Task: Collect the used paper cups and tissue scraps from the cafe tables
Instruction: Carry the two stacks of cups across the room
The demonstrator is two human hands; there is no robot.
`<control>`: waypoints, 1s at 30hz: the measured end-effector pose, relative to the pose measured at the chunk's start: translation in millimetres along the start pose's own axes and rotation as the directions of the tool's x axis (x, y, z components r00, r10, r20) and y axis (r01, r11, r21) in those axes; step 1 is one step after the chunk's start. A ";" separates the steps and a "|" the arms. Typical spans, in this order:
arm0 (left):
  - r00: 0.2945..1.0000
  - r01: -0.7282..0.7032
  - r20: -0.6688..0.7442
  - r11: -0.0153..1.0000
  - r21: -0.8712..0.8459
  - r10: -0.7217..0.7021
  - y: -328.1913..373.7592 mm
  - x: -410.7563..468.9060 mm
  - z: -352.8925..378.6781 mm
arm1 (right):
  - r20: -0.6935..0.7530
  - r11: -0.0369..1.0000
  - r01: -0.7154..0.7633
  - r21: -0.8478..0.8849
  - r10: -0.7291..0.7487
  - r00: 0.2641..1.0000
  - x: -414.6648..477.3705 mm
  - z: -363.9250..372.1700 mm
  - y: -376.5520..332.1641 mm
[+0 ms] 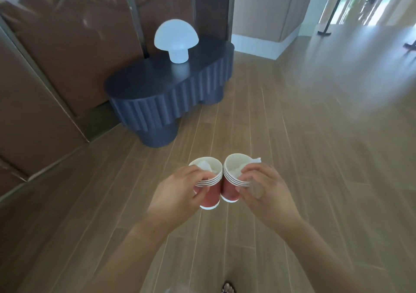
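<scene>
Fingers (201, 177) of left hand (180, 191) curled round left cup stack (211, 194); fingers (250, 175) of right hand (266, 191) curled round right cup stack (229, 191). Rims touching; tissue scraps (236, 171) inside both.

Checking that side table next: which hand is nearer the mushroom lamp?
Left. The left hand, holding one cup stack, is straight before the lamp; the right hand, with the other cup stack, is off to its right.

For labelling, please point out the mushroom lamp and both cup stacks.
mushroom lamp (176, 36): head view, on its white dome.
left cup stack (211, 194): head view, on its red wall.
right cup stack (229, 190): head view, on its red wall.
</scene>
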State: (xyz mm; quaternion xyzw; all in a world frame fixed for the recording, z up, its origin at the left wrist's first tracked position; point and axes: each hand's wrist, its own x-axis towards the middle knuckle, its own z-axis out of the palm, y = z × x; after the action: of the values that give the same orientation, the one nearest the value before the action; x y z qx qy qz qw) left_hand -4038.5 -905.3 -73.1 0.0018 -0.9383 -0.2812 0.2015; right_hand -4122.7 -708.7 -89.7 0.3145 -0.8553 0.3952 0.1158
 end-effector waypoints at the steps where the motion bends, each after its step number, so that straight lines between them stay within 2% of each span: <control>1: 1.000 0.013 -0.008 1.000 0.009 -0.012 -8.8 21.2 3.8 | 0.019 1.000 -0.001 0.005 0.001 1.000 23.3 6.4 11.0; 9: 0.991 0.134 -0.007 0.985 0.111 -0.134 -115.1 163.2 21.8 | 0.202 0.997 0.064 0.033 -0.070 0.977 191.2 86.6 82.0; 13: 0.989 0.124 0.059 0.984 0.126 -0.133 -174.4 242.5 26.2 | 0.239 0.996 0.087 0.037 -0.093 0.966 280.3 129.9 106.6; 16: 0.989 0.115 0.080 0.986 0.122 -0.125 -213.8 306.7 25.5 | 0.229 0.998 0.061 0.026 -0.065 0.971 341.0 153.2 125.4; 23: 0.981 0.094 0.159 0.989 0.111 -0.111 -283.1 446.3 40.8 | 0.074 1.000 0.009 -0.011 -0.008 0.997 467.2 197.5 176.7; 26: 0.975 0.103 0.186 0.991 0.091 -0.118 -312.3 499.7 53.2 | 0.072 1.000 0.006 0.000 -0.006 0.997 513.8 211.0 205.4; 30: 0.982 0.103 0.150 0.991 0.080 -0.114 -346.4 580.1 77.1 | 0.098 1.000 -0.014 0.003 0.014 0.995 588.4 229.5 253.8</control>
State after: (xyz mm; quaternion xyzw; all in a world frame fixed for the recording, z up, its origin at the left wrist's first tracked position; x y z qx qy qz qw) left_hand -4638.8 -1224.0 -96.1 0.0384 -0.9591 -0.2569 0.1127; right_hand -4727.0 -1019.0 -131.5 0.3278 -0.8613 0.3818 0.0706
